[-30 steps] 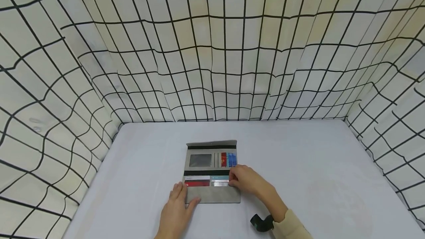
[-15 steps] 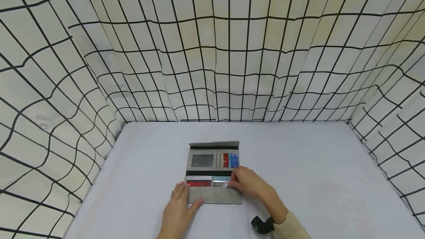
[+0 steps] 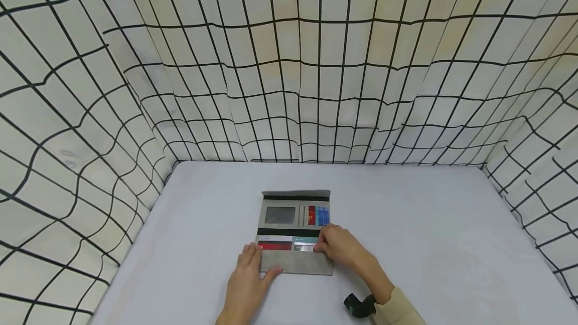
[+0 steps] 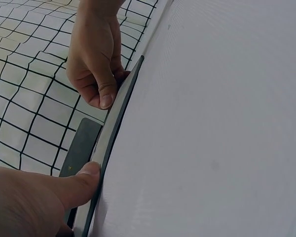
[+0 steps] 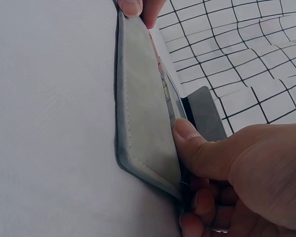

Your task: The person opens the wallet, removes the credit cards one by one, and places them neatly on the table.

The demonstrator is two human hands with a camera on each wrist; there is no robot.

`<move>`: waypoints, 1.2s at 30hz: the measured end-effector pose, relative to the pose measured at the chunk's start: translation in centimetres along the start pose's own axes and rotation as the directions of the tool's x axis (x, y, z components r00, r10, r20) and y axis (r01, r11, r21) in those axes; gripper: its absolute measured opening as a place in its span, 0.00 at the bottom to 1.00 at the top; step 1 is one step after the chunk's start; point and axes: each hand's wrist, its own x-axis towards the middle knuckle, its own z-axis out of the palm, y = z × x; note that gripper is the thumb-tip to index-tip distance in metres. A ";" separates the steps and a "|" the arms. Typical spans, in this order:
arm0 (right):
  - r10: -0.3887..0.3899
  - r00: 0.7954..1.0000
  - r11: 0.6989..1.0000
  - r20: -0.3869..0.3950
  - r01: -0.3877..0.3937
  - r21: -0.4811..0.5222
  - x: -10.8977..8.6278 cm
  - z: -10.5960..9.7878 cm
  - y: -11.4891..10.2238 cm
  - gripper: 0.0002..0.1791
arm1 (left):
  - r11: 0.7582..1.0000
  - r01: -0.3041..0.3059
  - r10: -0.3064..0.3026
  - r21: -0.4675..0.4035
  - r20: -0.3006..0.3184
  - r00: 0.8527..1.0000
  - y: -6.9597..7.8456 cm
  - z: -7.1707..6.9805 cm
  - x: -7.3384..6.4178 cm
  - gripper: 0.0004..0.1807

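An unfolded grey wallet [image 3: 295, 263] lies on the white table. Its lower pockets hold a red-and-white card [image 3: 275, 246] on the left and a teal-and-silver card [image 3: 303, 248] on the right. My right hand [image 3: 343, 245] pinches the right card near its right end; in the right wrist view the thumb [image 5: 186, 131] sits at the pocket's edge, with the other fingers curled behind. My left hand [image 3: 247, 281] rests on the wallet's left edge with straight fingers, and its thumb [image 4: 89, 173] presses the near edge.
The wallet's upper panel has a dark clear window [image 3: 280, 215] and red and blue cards [image 3: 318, 215] in slots. A black band [image 3: 359, 307] with a small device is on the right wrist. White walls with a black grid [image 3: 298, 94] stand around the table [image 3: 429, 229].
My right thumb has slid slightly left along the right card. The left hand stays on the wallet. The whole head view has shifted a little, so the wallet appears farther right.
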 end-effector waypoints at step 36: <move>0.032 0.998 0.999 -0.060 -0.032 0.001 0.5 0.0 0.6 0.09 | 1.000 -0.001 0.001 0.022 -0.009 1.000 0.2 0.2 0.0 0.45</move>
